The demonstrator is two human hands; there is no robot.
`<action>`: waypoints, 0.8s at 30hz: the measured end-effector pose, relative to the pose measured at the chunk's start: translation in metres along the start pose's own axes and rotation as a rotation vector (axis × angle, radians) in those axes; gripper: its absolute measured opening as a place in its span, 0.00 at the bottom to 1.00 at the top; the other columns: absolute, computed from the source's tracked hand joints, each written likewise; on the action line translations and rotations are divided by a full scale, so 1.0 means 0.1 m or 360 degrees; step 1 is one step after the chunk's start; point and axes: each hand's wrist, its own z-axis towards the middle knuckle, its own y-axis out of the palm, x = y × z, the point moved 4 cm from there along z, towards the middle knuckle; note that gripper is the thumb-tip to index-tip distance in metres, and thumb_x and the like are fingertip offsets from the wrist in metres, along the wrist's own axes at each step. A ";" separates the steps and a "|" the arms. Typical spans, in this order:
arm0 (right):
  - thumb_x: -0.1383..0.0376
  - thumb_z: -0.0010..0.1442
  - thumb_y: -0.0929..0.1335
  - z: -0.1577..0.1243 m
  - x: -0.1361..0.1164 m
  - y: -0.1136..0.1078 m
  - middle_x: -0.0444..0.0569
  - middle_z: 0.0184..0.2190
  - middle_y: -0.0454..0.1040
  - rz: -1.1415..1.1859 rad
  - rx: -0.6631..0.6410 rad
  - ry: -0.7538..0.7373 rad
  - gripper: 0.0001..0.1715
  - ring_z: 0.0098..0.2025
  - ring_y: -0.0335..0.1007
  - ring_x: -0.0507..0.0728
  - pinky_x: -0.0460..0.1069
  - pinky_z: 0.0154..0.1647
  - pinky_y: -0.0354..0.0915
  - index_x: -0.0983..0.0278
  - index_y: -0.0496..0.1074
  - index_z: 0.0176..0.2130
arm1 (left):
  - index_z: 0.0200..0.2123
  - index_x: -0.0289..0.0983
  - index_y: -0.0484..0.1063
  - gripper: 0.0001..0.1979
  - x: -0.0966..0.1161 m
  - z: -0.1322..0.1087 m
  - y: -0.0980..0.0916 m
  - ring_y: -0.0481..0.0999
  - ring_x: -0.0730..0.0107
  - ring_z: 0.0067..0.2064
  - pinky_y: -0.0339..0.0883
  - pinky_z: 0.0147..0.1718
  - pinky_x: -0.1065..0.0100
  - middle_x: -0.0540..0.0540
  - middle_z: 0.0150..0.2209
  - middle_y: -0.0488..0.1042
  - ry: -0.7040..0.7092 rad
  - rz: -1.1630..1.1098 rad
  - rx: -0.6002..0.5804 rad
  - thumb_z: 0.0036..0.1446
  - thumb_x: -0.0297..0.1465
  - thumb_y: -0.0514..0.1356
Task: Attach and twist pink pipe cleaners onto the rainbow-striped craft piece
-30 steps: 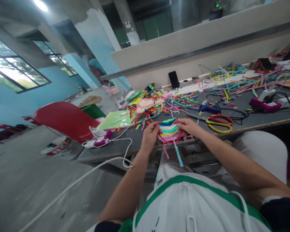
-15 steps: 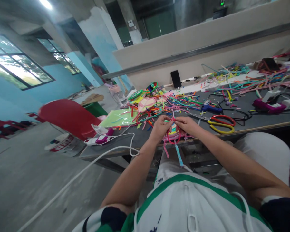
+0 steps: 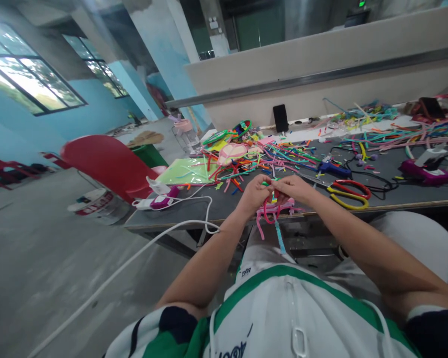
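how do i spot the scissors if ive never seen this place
Find the dark grey table and follow its near edge rightward from the person's right hand. The scissors lie there, in front of a blue tool. Their two big handle loops, one red and one yellow, set them apart.

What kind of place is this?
Probably a craft workshop in a plain, unfinished-looking building: colourful strips lie heaped on the table, scissors lie nearby, and the floor looks like bare concrete.
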 end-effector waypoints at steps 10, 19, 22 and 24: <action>0.56 0.61 0.63 0.10 -0.05 -0.03 0.43 0.11 0.68 -0.0684 0.0434 -0.0259 0.24 0.16 0.67 0.51 0.43 0.19 0.60 0.64 0.68 0.19 | 0.39 0.38 0.64 0.16 0.05 -0.42 -0.28 0.69 0.77 0.27 0.60 0.27 0.75 0.54 0.26 0.69 0.0075 0.0020 0.0535 0.45 0.28 0.64; 0.59 0.62 0.60 -0.01 -0.08 -0.03 0.43 0.12 0.68 -0.0968 0.0570 -0.0388 0.26 0.19 0.65 0.51 0.45 0.25 0.55 0.64 0.64 0.16 | 0.38 0.35 0.66 0.15 -0.63 -1.59 0.15 0.76 0.68 0.34 0.67 0.33 0.69 0.44 0.33 0.75 -0.1093 -0.1192 0.0259 0.45 0.25 0.64; 0.58 0.62 0.59 0.00 -0.07 -0.01 0.44 0.14 0.68 -0.1079 0.0563 -0.0454 0.26 0.20 0.64 0.51 0.45 0.26 0.54 0.64 0.63 0.16 | 0.42 0.34 0.69 0.18 -0.60 -1.44 0.44 0.78 0.63 0.38 0.69 0.40 0.63 0.39 0.38 0.77 -0.1079 -0.1476 -0.0093 0.46 0.28 0.66; 0.58 0.63 0.59 0.00 -0.05 -0.01 0.44 0.14 0.68 -0.1127 0.0547 -0.0492 0.26 0.22 0.65 0.51 0.45 0.26 0.54 0.64 0.63 0.17 | 0.41 0.34 0.70 0.14 -0.58 -1.30 0.55 0.78 0.64 0.38 0.70 0.41 0.63 0.40 0.37 0.77 -0.1002 -0.1597 -0.0172 0.50 0.30 0.65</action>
